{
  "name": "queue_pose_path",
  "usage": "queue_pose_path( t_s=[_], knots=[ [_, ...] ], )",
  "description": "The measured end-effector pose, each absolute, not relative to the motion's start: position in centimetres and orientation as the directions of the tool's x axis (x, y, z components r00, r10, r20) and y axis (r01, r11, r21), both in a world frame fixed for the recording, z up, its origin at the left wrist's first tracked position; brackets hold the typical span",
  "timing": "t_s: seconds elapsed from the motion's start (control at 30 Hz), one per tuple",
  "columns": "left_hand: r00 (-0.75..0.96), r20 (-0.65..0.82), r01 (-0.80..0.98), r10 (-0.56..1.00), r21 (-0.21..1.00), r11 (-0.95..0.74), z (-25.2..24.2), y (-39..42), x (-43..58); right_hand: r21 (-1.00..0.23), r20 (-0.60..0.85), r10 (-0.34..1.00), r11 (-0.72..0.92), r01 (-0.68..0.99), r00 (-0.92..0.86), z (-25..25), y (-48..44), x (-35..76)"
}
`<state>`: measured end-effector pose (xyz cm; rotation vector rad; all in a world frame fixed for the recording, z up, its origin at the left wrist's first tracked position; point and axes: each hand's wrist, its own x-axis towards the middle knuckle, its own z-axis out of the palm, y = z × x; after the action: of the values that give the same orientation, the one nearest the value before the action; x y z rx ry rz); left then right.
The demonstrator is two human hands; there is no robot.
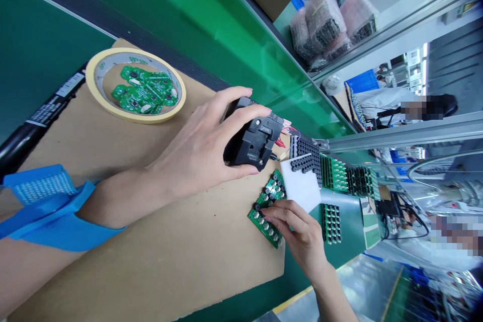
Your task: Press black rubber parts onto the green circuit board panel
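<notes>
My left hand (204,146), with a blue strap (64,211) around the wrist, grips a black plastic block-shaped fixture (260,136) above the cardboard. Below and right of it, a green circuit board panel (269,234) lies at the cardboard's edge, with rows of small white and metallic parts and several black round parts on it. My right hand (298,229) is over this panel, thumb and fingers pinched at a small black round part (258,207). The fingertips partly hide the part. Beside the panel is a white foam pad (302,188) with more black round parts (307,161) in rows.
A masking tape roll (173,105) on the cardboard sheet (169,261) surrounds several small green boards (147,90). Stacked green panels (334,173) and another panel (332,224) lie to the right. Red wires (279,142) run behind the fixture. People sit beyond the bench frame.
</notes>
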<state>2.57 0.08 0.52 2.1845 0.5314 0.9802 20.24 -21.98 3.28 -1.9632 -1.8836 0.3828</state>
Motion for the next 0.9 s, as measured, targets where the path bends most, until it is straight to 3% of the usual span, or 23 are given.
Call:
queue_pose_path(
  t_s=[0.13, 0.57, 0.77, 0.9],
  knots=[
    [0.639, 0.487, 0.094, 0.596, 0.719, -0.689, 0.5, 0.2, 2.6, -0.455, 0.136, 0.987, -0.014, 0.891, 0.085, 3.1, -22.2, 20.1],
    [0.642, 0.487, 0.121, 0.591, 0.698, -0.706, 1.0, 0.0, 2.5, -0.249, 0.329, 0.944, 0.078, 0.965, 0.009, 1.5, -24.1, 20.1],
    [0.657, 0.472, 0.151, 0.587, 0.681, -0.717, 0.8, 0.1, 2.5, -0.406, 0.414, 0.903, 0.075, 0.911, 0.110, 1.9, -23.3, 19.0],
    [0.645, 0.493, 0.171, 0.584, 0.651, -0.739, 1.6, -0.1, 2.5, -0.587, 0.474, 0.856, 0.133, 0.798, 0.207, 4.5, -22.0, 17.1]
  ],
)
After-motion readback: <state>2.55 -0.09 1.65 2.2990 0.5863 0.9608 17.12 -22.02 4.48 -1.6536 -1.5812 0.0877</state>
